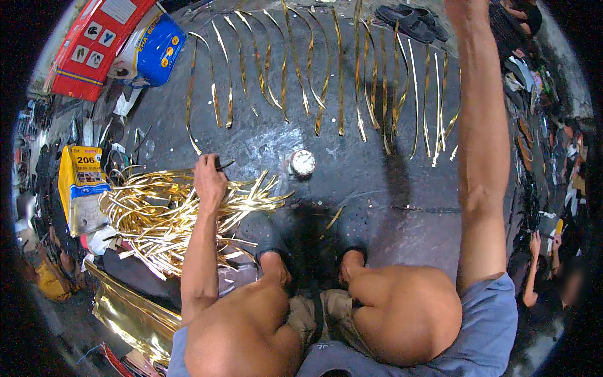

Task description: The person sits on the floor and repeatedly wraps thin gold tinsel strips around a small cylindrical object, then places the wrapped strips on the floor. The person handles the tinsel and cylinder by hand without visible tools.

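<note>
My left hand (210, 179) is at the upper edge of a heap of shiny gold strips (169, 213), its fingers closed on the near end of a long gold strip (190, 113). A thin dark piece (225, 164) sticks out beside these fingers. My right forearm (483, 138) reaches far forward on the right; its hand is cut off by the top edge, so its fingers are hidden. Between the arms, several gold strips (284, 69) lie spaced in a row across the dark work surface (264, 144). A small round tin (302, 163) with a whitish top stands below the row.
A yellow, white and blue can (85, 188) stands left of the heap. Red (94, 47) and blue (160, 50) boxes are at the far left. Gold sheeting (135, 314) lies near left. Dark sandals (411, 24) rest far right; another person (549, 276) sits at the right.
</note>
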Motion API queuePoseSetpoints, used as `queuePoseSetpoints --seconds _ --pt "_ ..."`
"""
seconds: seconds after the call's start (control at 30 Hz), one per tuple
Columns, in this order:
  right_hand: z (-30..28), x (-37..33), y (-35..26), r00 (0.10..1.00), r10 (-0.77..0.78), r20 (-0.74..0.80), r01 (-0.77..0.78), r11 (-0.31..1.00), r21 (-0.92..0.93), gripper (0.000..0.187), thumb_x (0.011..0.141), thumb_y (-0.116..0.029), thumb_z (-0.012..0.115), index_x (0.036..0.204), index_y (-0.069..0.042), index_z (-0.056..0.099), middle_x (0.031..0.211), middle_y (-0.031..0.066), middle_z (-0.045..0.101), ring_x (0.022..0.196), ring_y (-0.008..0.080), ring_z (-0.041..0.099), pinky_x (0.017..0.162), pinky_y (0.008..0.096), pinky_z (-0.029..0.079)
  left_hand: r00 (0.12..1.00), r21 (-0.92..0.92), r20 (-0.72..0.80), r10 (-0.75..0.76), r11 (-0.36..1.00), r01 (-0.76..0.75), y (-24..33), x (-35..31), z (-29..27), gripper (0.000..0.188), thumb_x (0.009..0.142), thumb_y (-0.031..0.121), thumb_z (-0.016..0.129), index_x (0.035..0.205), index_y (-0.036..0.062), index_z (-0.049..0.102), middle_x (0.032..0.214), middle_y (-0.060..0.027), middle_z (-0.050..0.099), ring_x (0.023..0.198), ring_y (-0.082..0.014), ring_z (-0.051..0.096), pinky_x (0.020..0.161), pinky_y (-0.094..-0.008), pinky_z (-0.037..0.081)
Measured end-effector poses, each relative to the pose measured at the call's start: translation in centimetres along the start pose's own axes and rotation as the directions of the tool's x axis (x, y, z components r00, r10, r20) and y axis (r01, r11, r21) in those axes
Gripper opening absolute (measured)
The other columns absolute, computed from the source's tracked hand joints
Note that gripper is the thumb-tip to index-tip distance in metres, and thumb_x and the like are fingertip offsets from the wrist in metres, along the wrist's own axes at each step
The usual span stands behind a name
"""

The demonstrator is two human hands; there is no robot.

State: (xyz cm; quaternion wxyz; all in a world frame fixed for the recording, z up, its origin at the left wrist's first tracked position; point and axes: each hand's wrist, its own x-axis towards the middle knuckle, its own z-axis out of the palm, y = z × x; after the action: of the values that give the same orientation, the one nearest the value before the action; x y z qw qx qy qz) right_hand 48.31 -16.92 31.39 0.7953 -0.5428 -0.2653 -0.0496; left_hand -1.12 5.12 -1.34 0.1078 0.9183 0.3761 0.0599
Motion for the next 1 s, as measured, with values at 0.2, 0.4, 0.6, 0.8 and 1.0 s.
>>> queuePoseSetpoints --seconds 0.2,0.4,0.6,0.8,1.0 --pt "-7.9 -8.2 12.5 0.978 0.044 -0.202 -0.148 0.831 -0.537 0.043 0.074 -0.016 0.092 0.101 -0.003 0.061 0.087 0.0052 0.068 0.075 0.0171 0.064 0.068 0.0317 0.054 0.998 0.023 -0.036 0.054 0.998 -0.053 -0.9 0.4 -0.6 0.022 0.081 0.006 0.07 0.103 0.0067 0.069 0.107 -0.0135 0.063 0.105 -0.0354 0.063 0.09 -0.0466 0.052" --pt "-14.5 -25.9 22.8 0.879 0.412 -0.238 -0.446 0.539 -0.714 0.036 0.075 -0.013 0.088 0.098 -0.008 0.061 0.08 0.0015 0.067 0.071 0.0135 0.064 0.066 0.0301 0.052 0.992 -0.194 -0.04 0.117 0.973 -0.123 -2.0 2.0 -1.1 0.011 0.087 0.014 0.071 0.096 0.0076 0.069 0.094 -0.0124 0.065 0.088 -0.0348 0.066 0.077 -0.0445 0.053" --pt "-9.2 -36.3 16.6 0.824 0.552 0.127 -0.234 0.537 -0.811 0.033 0.079 -0.003 0.068 0.112 -0.003 0.062 0.103 0.0127 0.073 0.087 0.0242 0.069 0.086 0.0363 0.056 0.972 -0.503 -0.036 0.233 0.836 -0.219 1.4 0.9 -1.9 0.011 0.085 0.008 0.067 0.093 0.0033 0.073 0.082 -0.012 0.064 0.072 -0.0229 0.064 0.068 -0.0353 0.05" --pt "-2.3 -40.2 12.3 0.776 0.361 0.517 0.071 0.764 -0.641 0.071 0.068 -0.015 0.089 0.131 -0.006 0.06 0.115 0.0132 0.063 0.101 0.0253 0.065 0.091 0.0389 0.055 0.85 -0.646 0.511 0.132 0.711 0.278 9.3 1.5 -1.3 0.031 0.08 0.01 0.069 0.109 -0.0004 0.078 0.081 -0.0048 0.07 0.07 -0.0117 0.063 0.064 -0.0284 0.05" --pt "-0.8 -40.1 12.4 0.806 0.592 0.003 -0.521 0.713 -0.469 0.05 0.074 -0.024 0.092 0.111 -0.001 0.068 0.107 0.0118 0.074 0.097 0.0209 0.071 0.085 0.0363 0.056 0.732 -0.683 0.663 0.158 0.528 0.505 9.1 1.6 -0.8 0.041 0.081 0.005 0.065 0.121 -0.0011 0.074 0.073 -0.0025 0.068 0.061 -0.0089 0.06 0.057 -0.0257 0.047"
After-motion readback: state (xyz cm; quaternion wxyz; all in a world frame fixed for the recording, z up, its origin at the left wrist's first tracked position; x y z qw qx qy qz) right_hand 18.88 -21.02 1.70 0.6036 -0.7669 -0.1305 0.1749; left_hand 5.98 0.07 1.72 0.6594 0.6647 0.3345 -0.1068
